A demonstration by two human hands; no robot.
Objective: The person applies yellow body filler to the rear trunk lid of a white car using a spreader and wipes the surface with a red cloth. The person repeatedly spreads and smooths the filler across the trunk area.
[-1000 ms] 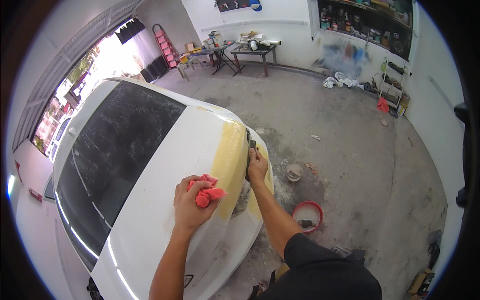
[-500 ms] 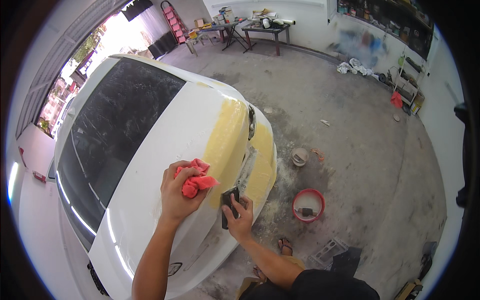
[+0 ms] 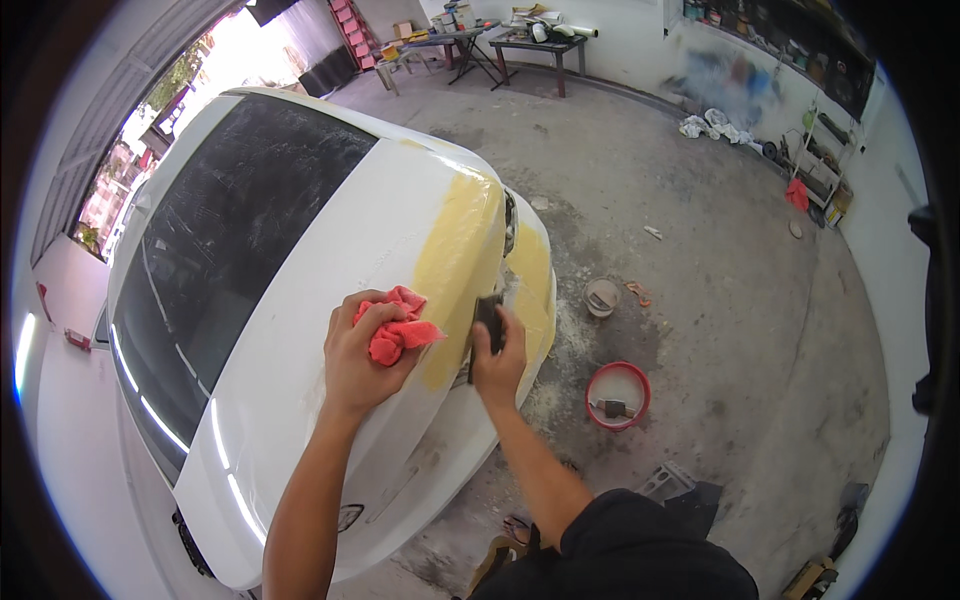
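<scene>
A white car (image 3: 290, 390) with a dark window (image 3: 240, 210) fills the left half of the head view. Yellow filler (image 3: 452, 245) covers part of its edge and the corner panel. My left hand (image 3: 362, 365) rests on the white panel, its fingers wrapped round a crumpled pink-red cloth (image 3: 400, 328). In my right hand (image 3: 502, 365) is a black sanding block (image 3: 488, 318), pressed against the car's edge beside the yellow area. My right thumb lies over the block; its underside is hidden.
On the floor to the right stand a red-rimmed bucket (image 3: 590, 412) of whitish water and a round tin (image 3: 601, 297). Dark and grey flat pieces (image 3: 690, 497) lie nearer me. Tables (image 3: 540, 48) with cans and tools line the back wall, and a shelf rack (image 3: 826, 160) stands farther right.
My right hand has moved the sanding block up and slightly right along the car's edge. My left hand keeps the cloth in nearly the same place. The view has shifted slightly.
</scene>
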